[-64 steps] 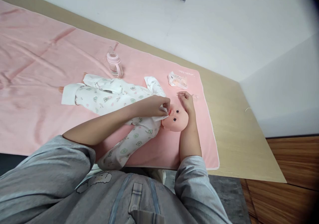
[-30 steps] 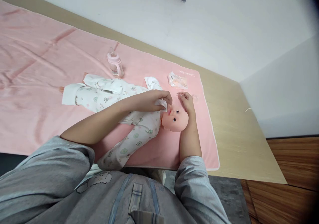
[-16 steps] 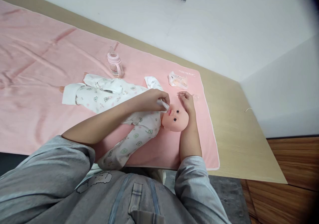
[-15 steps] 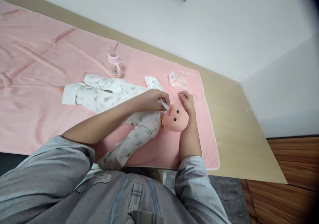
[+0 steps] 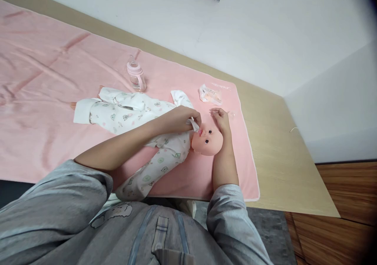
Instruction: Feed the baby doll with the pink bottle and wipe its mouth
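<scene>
A baby doll [image 5: 209, 144] lies on its back in white printed clothes [image 5: 141, 108], its head toward the right. My left hand [image 5: 185, 117] pinches a white tissue or wipe [image 5: 194, 125] whose end is at the doll's mouth and chin. That forearm crosses over the doll's body. On the other side, my right hand [image 5: 220, 119] rests on the blanket at the top of the doll's head, fingers loosely bent and apart with nothing in them. The right forearm lies against the crown of the head.
A pink blanket [image 5: 53, 72] covers much of the wooden tabletop [image 5: 277, 147]. Beyond the doll's legs lies a baby bottle with a pink collar [image 5: 136, 75]. A small clear-and-orange packet [image 5: 210, 95] and a small clear item [image 5: 231, 114] lie past my right hand. A white wall [image 5: 250, 33] stands behind.
The tissue and my left fingertips have shifted very slightly at the doll's mouth. My right hand and the doll look the same.
</scene>
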A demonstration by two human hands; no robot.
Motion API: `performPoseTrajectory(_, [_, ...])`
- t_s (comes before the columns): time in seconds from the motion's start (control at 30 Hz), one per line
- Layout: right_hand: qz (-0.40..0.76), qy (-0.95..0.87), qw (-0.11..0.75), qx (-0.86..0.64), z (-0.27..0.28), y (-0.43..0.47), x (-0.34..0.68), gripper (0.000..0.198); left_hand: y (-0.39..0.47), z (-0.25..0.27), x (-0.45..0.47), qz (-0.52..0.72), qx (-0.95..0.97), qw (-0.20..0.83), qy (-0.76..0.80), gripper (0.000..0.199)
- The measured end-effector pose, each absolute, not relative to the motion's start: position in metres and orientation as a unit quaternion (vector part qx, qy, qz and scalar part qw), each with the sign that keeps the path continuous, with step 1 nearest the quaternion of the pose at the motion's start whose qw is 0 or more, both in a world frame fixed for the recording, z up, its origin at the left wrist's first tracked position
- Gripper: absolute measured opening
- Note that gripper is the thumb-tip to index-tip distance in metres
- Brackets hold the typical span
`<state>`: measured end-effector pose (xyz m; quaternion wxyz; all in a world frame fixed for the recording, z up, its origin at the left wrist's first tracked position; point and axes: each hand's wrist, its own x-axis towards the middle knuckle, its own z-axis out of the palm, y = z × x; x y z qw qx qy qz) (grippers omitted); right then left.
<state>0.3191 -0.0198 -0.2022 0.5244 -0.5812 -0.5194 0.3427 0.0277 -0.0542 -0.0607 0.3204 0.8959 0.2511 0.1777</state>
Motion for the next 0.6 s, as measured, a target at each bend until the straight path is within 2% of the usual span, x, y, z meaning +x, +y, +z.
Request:
performPoseTrajectory(0.27, [0.335, -0.521, 0.522, -0.587, -0.2000, -0.0207, 0.3173, 0.025, -0.0553, -0.0622, 0.0301, 0.218, 0.892, 0.303, 0.255, 0.021])
performPoseTrajectory(0.5, [0.334, -0.525, 0.521, -0.585, -0.2002, -0.0207, 0.3177, 0.026, -0.0539, -0.0627, 0.0290, 0.208, 0.895, 0.309, 0.246, 0.023])
performPoseTrajectory(0.6, [0.336, -0.524, 0.522, -0.583, -0.2005, -0.0207, 0.3181, 0.026, -0.0525, -0.0610, 0.0273, 0.214, 0.896, 0.312, 0.231, 0.031])
